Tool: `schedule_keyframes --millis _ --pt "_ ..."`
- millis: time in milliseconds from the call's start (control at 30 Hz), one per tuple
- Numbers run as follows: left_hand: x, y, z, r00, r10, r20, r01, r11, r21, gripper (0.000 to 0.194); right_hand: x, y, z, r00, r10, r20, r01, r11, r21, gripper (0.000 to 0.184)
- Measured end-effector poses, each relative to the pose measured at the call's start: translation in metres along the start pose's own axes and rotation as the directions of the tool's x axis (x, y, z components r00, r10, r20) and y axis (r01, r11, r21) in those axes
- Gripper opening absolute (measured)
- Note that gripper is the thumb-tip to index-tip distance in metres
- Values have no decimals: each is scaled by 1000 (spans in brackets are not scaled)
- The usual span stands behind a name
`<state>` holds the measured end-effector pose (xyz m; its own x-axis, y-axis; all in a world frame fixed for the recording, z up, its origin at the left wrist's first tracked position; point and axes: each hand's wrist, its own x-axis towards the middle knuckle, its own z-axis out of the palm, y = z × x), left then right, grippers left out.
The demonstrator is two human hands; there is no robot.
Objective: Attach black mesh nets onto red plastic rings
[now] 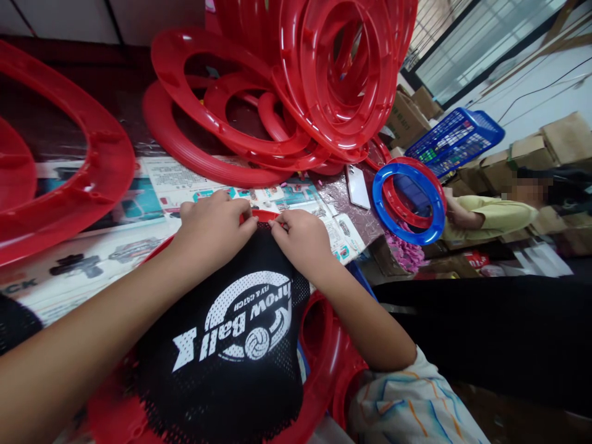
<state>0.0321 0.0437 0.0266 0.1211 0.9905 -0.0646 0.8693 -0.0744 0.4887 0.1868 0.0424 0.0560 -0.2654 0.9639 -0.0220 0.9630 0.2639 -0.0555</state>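
Observation:
A black mesh cloth (217, 385) with white "Throw Ball" print lies over a red plastic ring (266, 216). The ring's far rim shows between my hands, and the cloth hides much of the rest. My left hand (215, 231) pinches the cloth's far edge against this rim. Close beside it, on the right, my right hand (303, 243) pinches the same edge, thumb and fingers together. Both sets of fingertips touch the rim, a small gap apart.
Red rings (222, 169) are heaped behind my hands, and another red ring (108, 160) lies at left. A white phone (357, 187) rests near the table edge. At right, a person (490, 216) is by a blue ring (378, 191), cartons and a blue basket (456, 139).

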Motion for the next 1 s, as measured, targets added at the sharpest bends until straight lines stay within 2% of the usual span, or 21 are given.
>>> schedule_keyframes --millis 167,300,400,533,667,733,833,1000 --pt "-3 -1 1 998 59 -31 -59 998 -5 36 1 -3 -4 999 12 42 -11 1000 -2 23" --pt "-5 -5 6 968 226 -107 -228 974 -8 35 1 -4 -4 999 15 47 -15 1000 -11 23" --pt "-5 -8 11 940 308 -150 -308 951 22 36 1 -3 -3 998 21 55 -21 1000 -7 24" --pt "-9 -7 12 919 358 -167 -340 932 127 36 1 -3 -2 999 22 47 -22 1000 11 22" --pt "-13 -3 8 917 382 -119 -343 904 256 35 0 -3 -5 999 17 41 -19 999 50 21" --pt "-14 -2 6 920 384 -85 -346 893 288 34 -1 -1 -9 998 26 52 -32 994 102 20" --pt "-13 -1 4 926 375 -50 -347 894 283 34 -5 7 -14 994 53 97 -78 960 268 18" --pt "-10 -4 9 919 390 -65 -368 904 219 35 -8 27 -17 968 18 251 -145 856 497 16"
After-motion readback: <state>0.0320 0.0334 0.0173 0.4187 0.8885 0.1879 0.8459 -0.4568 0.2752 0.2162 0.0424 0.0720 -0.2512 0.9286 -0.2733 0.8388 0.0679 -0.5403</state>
